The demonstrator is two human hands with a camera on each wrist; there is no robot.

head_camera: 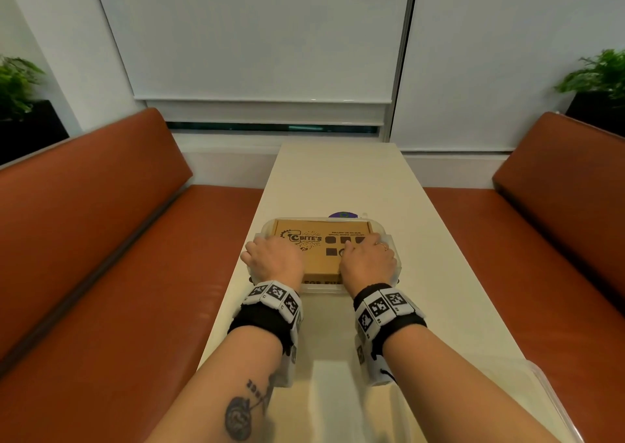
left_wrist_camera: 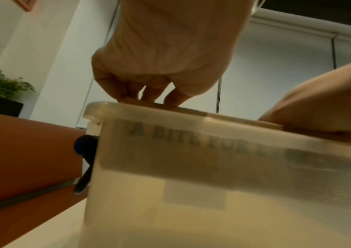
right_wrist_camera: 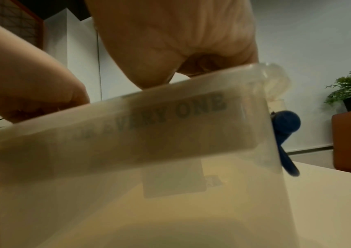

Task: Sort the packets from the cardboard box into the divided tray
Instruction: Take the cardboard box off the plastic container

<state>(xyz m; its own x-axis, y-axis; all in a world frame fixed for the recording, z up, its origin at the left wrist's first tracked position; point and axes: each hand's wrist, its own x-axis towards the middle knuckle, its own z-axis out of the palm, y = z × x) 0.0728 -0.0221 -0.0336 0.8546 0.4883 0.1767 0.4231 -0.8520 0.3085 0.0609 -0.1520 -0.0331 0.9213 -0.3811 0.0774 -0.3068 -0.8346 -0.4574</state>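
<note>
A brown printed cardboard box lies flat inside a translucent plastic bin in the middle of the table. Its lid is closed, so no packets show. My left hand is at the box's left edge with its fingers curled down onto it. At the right end, my right hand lies over the lid, with the thumb on top and the fingers bent down at the edge. Through the bin wall the box's side lettering can be read.
The long cream table runs away from me between two orange benches. A purple round thing peeks from behind the bin. A clear plastic rim shows at the near right table edge. Blue latches hang on the bin's ends.
</note>
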